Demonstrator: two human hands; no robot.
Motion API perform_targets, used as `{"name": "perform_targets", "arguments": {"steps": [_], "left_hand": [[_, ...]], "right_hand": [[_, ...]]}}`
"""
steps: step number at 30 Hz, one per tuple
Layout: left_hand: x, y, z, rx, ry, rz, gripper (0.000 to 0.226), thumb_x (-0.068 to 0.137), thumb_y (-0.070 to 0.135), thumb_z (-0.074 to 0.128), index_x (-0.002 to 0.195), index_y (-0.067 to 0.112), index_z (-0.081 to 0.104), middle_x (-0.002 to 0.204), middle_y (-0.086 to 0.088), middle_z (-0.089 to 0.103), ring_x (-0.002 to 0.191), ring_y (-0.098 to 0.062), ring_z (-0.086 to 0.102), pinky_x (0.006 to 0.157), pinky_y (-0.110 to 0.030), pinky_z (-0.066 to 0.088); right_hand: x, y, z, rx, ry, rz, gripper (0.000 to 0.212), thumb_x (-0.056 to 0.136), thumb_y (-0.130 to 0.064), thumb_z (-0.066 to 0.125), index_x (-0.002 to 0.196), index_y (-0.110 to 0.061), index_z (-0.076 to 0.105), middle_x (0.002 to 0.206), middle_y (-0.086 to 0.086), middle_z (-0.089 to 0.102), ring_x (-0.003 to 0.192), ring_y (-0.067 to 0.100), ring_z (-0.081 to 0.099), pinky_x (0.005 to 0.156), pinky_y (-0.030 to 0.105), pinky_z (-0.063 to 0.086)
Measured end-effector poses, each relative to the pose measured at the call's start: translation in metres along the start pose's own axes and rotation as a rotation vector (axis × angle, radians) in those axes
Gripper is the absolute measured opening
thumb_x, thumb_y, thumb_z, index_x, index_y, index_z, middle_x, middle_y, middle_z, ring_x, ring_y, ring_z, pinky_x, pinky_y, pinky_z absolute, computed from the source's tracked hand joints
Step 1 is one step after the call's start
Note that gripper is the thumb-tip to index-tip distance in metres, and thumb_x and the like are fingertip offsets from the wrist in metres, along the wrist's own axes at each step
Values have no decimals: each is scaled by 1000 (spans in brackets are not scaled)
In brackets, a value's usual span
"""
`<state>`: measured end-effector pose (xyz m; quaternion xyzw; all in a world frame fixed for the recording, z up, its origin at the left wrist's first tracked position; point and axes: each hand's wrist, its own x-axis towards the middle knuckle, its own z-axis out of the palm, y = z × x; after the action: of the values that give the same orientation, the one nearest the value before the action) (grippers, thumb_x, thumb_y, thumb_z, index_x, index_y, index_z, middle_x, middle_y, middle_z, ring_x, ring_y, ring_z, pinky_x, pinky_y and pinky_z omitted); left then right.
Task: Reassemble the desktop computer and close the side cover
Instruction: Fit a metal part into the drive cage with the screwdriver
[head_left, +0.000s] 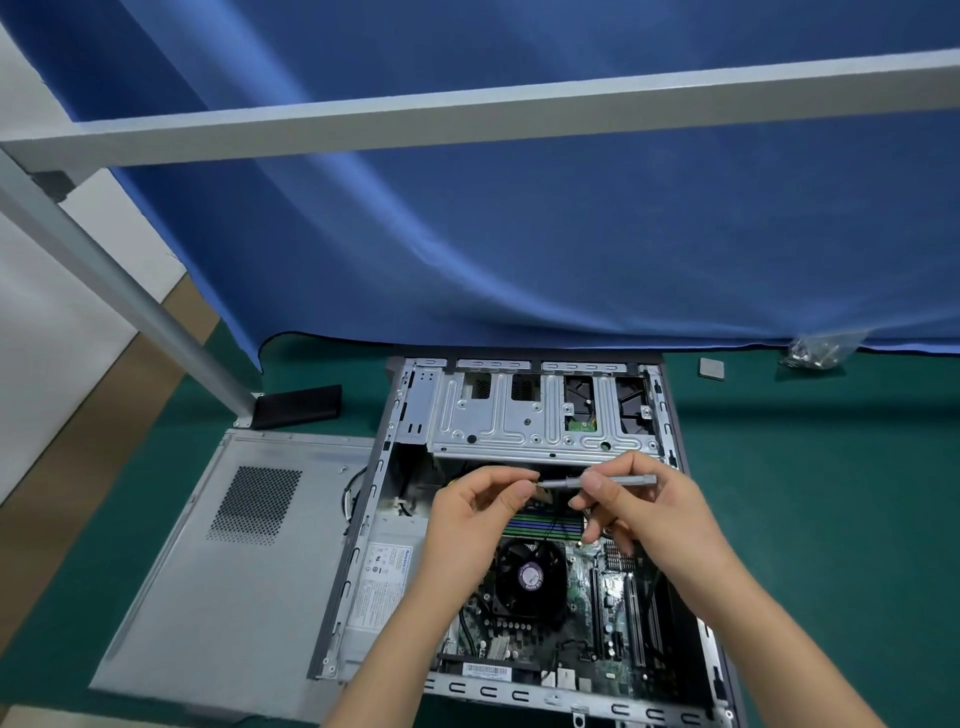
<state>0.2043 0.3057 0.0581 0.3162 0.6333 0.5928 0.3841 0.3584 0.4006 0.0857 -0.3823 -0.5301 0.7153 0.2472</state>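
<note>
Green mat (779, 493) | one open computer (519, 597) | one side cover (234, 561) | right fingers (597, 486) pinch one screwdriver (602, 481), left fingers (519, 491) pinch its tip

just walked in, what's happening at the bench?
A person is working over an open desktop case lying flat on a green mat. The right hand holds a slim grey screwdriver, and the left hand pinches at its tip, possibly seating a screw or bit; too small to tell. The side cover is off, lying left of the case. A bag of screws sits at the back right.
</note>
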Motion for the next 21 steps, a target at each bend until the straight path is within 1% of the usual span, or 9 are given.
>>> {"name": "perform_targets", "arguments": {"steps": [3,5,9,11,12,14,16,18,21], "left_hand": [[0,-1,1,-35,-17,-1,12,76,28,69,86,29,75,84,0,75,84,-9,70,74,-13,49],[2,-2,2,-24,-31,-18,16,75,30,69,90,31,74,89,1,75,87,-10,69,76,-15,49],[10,-4,0,13,-96,-51,49,74,31,71,122,25,60,105,6,72,98,-7,67,83,-17,49],[21,-6,-5,248,-68,-21,52,78,32,73,128,26,56,115,13,66,105,0,61,92,-17,47],[29,-8,-9,467,-56,22,49,82,32,71,128,28,56,121,16,62,110,2,57,97,-15,41],[45,-9,-15,835,-87,108,45,89,31,64,132,27,53,130,15,55,115,1,50,99,-11,30],[61,-10,-16,968,-161,117,44,92,25,61,135,22,52,135,8,53,116,-6,52,101,-14,32],[74,-13,-12,1082,-220,129,42,93,23,60,134,18,52,138,3,52,120,-13,52,104,-26,39],[83,-20,-2,1253,-293,154,31,95,20,55,126,15,57,147,1,42,135,-16,39,109,-33,34]], "right_hand": [[0,2,0,2,0,-2,23,74,-23,69,84,-4,60,79,16,72,51,21,64,37,20,37],[1,4,1,-1,-3,-2,24,73,-23,69,85,-4,60,79,16,72,52,21,64,37,21,37],[6,5,-2,-27,5,3,19,78,-15,68,88,-3,58,78,16,71,51,21,63,36,21,37],[12,2,-11,-93,35,-5,13,83,-10,66,90,-4,57,78,13,72,53,21,64,36,21,36],[17,0,-17,-148,53,-10,12,84,-11,66,89,-6,57,78,11,72,53,21,65,36,20,35],[30,-6,-32,-272,102,-21,11,85,-13,68,87,-11,57,76,5,73,52,18,64,36,18,33],[44,-13,-47,-402,149,-37,11,85,-14,68,85,-14,58,73,1,72,50,15,64,41,16,37],[56,-20,-62,-527,191,-56,11,85,-18,70,84,-16,59,72,-1,72,50,14,63,51,21,44],[71,-29,-82,-737,268,-81,12,83,-29,71,80,-22,61,67,-8,70,48,6,59,52,22,42]]}}
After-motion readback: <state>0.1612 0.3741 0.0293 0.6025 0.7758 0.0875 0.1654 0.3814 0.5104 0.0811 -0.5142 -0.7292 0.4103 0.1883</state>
